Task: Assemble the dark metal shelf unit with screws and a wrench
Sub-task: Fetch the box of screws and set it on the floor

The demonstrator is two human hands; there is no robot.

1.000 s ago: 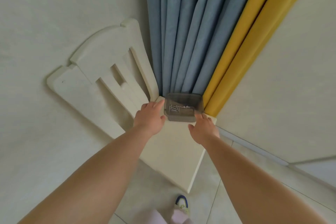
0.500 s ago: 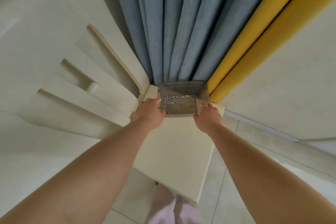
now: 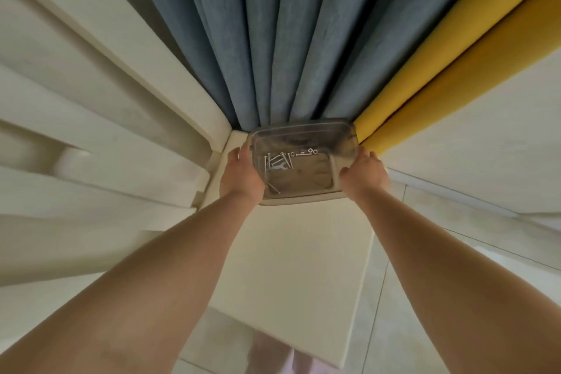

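Head view: both bare forearms reach forward and down to a clear plastic box (image 3: pixel 299 161) at the far corner of a cream chair seat (image 3: pixel 291 267). The left hand (image 3: pixel 241 174) grips the box's left side; its fingers (image 3: pixel 235 155) curl round the rim and wall, so they are clamped on the box. The right hand (image 3: pixel 365 174) grips the right side in the same way, thumb on the near wall and fingers wrapped over the far edge.

Inside the box lie loose silver screws (image 3: pixel 274 159) gathered toward the left, a small flat wrench (image 3: pixel 280 166) among them, and a few washers or nuts (image 3: pixel 309 151) in a short row near the back wall. One more screw (image 3: pixel 273 188) lies by the near left corner. Whether the box rests on the seat or is held just above it cannot be told.

The chair's cream backrest (image 3: pixel 100 118) rises at the left. Behind the box hang blue curtain (image 3: pixel 273 39) folds, with a yellow curtain (image 3: pixel 449 55) just to their right, and a pale wall (image 3: pixel 485 146) beyond that. Light floor tiles (image 3: pixel 394 297) show to the right of the seat and below it.
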